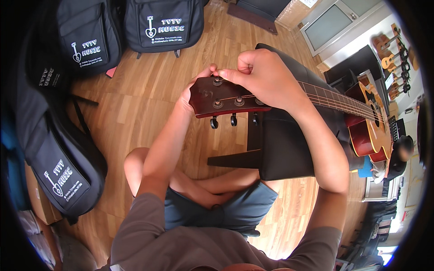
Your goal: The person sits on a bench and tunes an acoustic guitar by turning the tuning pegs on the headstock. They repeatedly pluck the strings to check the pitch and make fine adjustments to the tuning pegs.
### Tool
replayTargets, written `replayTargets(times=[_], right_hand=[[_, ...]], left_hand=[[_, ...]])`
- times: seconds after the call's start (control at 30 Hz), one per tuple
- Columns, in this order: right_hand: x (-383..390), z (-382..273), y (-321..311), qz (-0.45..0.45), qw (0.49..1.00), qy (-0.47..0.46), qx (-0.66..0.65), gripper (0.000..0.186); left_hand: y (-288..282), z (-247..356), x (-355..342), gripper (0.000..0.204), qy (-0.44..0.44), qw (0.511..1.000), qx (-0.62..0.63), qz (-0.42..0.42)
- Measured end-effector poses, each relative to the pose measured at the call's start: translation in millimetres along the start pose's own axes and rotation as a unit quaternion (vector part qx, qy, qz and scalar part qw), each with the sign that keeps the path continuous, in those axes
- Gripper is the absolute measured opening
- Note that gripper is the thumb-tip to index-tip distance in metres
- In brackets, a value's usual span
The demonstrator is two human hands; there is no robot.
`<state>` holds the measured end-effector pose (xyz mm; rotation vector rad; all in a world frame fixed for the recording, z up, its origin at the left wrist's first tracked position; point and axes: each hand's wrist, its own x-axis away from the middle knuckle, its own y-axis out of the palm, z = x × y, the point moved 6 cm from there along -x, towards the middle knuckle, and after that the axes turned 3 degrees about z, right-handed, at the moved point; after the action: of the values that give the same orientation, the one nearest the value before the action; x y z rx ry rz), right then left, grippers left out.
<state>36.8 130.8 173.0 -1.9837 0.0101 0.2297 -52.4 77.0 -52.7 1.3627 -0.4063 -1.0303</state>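
Only the head view here: wood-plank floor (122, 113) all round, a glass-paned door (330, 27) up near 1:30, small guitars (389, 62) hanging on the wall about 2 o'clock. Soft black gig bags (165, 27) sit at 11, 10 and 9 o'clock, can't see what's in them, plus a cardboard box (40, 194) around 8, contents hidden too. The acoustic guitar (334, 99) runs from its dark red headstock (205, 97) at 12 out to the body at 3, neck crossing above a black padded bench (285, 144). Left hand (197, 84) is wrapped behind the headstock's 11 o'clock end, mostly hidden, so no clue how tight. Right hand (266, 77) arches over the neck near 1 o'clock, fingers curled, thumb stretched toward 11 by a tuner post (218, 81); can't tell if it's pinching anything.
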Motion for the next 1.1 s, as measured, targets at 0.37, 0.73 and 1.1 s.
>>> replayTargets(times=[0.37,0.73,1.1], right_hand=[[2,-1,-1,0.005,1.0,-0.009,0.007,0.043],[2,-1,-3,-0.005,1.0,0.014,0.005,0.043],[2,1,0,0.03,0.999,-0.045,0.004,0.048]], left_hand=[[54,22,6,0.029,0.004,0.973,-0.224,0.056],[35,3,6,0.02,0.011,1.0,-0.007,-0.021],[-19,5,2,0.032,0.028,0.992,-0.113,0.054]])
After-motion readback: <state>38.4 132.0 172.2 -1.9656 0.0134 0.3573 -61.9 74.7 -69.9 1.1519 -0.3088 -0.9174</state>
